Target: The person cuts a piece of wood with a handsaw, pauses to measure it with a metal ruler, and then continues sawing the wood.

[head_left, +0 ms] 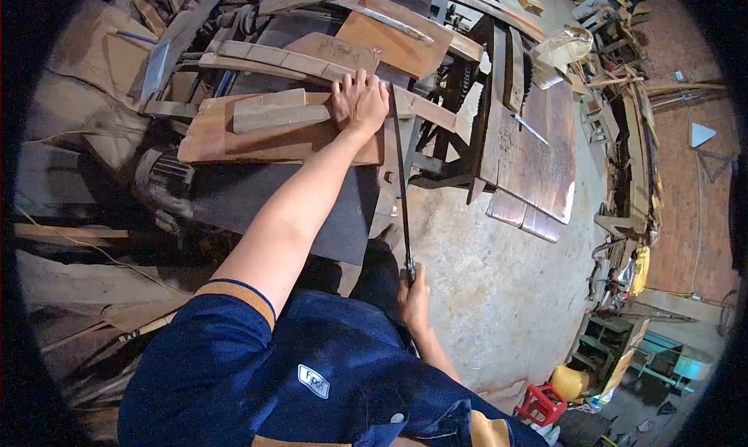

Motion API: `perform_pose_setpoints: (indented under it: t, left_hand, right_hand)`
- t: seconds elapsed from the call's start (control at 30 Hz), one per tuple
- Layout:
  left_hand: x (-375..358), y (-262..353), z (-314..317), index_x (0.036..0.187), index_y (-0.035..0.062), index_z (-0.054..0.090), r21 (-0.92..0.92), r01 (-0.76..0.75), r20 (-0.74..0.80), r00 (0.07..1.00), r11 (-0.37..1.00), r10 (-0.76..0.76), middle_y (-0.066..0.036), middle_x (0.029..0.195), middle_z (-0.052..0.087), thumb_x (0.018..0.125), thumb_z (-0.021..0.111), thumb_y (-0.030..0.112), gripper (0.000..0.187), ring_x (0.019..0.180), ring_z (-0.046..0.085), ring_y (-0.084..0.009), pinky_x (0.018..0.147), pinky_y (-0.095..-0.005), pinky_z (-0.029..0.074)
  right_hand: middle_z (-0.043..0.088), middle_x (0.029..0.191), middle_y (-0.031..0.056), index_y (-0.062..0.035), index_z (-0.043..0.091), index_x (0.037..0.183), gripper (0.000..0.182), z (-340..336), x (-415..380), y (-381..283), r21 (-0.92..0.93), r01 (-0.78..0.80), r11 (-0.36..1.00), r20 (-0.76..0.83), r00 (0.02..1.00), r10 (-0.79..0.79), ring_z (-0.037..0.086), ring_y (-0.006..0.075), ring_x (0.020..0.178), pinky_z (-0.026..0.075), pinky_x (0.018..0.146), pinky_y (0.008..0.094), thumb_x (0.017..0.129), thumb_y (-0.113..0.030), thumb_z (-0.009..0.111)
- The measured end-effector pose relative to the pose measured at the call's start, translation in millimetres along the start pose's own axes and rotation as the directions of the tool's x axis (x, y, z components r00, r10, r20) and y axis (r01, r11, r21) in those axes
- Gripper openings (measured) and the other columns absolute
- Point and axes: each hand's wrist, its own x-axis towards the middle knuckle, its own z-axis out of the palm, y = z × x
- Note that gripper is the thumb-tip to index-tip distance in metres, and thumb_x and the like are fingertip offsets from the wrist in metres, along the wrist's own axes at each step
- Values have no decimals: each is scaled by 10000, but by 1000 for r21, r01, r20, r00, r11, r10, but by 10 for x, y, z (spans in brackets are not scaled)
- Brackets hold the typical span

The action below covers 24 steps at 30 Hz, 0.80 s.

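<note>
My left hand (361,102) presses down on a long, curved wooden piece (284,61), its fingers bent over the far edge near the right part. Several cross lines mark that piece. In my right hand (415,297), low and close to my body, is the handle of a hand saw (403,190). Its thin dark blade shows almost edge-on and runs up to the curved piece, just right of my left hand. Whether the teeth have cut into the wood cannot be made out. Under my left wrist lie a reddish board (210,142) and a shorter grey-brown block (269,117).
A dark bench top (312,202) supports the boards. Behind is a flat orange-brown panel (397,38). To the right stands a wooden saw table (538,151) with a round toothed blade (527,77) and a chisel-like tool (531,129). A red plastic stool (540,404) sits lower right.
</note>
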Motion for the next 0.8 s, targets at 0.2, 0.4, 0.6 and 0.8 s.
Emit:
perform_pose_setpoints:
  t: [0.2, 0.4, 0.6, 0.8]
  left_hand:
    - [-9, 14, 4, 976, 116, 673, -10, -28, -38, 999, 1000, 28, -85, 1019, 582, 956, 530, 324, 253, 999, 541, -277, 877, -466, 375]
    - [-5, 27, -24, 976, 116, 681, 1, -10, -28, 1000, 1000, 11, -87, 1020, 588, 956, 528, 324, 259, 999, 546, -279, 883, -468, 375]
    - [2, 21, -13, 963, 106, 673, -19, 8, -3, 1000, 1000, -8, -85, 1024, 589, 958, 522, 328, 268, 1007, 545, -282, 886, -471, 372]
    - [-10, 29, -23, 962, 110, 695, -19, 0, -31, 1000, 1000, 0, -85, 1038, 605, 948, 525, 322, 273, 1019, 549, -275, 904, -464, 376]
  right_hand:
    - [597, 831, 328, 7, 460, 1113, 181, 187, 1356, -577, 79, 267, 960, -66, 963, -262, 601, 539, 825, 447, 627, 523, 1004, -120, 528]
    - [583, 831, 327, 2, 462, 1112, 180, 197, 1275, -722, 60, 206, 977, -85, 976, -200, 582, 549, 797, 431, 629, 534, 1014, -140, 515]
    - [611, 832, 305, -16, 483, 1156, 198, -37, 96, -129, -13, -45, 999, 25, 999, 45, 573, 556, 852, 456, 633, 517, 999, -118, 546]
    - [625, 796, 296, 4, 458, 1108, 177, 302, 1624, -647, 21, 387, 922, -130, 915, -381, 615, 514, 734, 449, 597, 518, 1012, -132, 516]
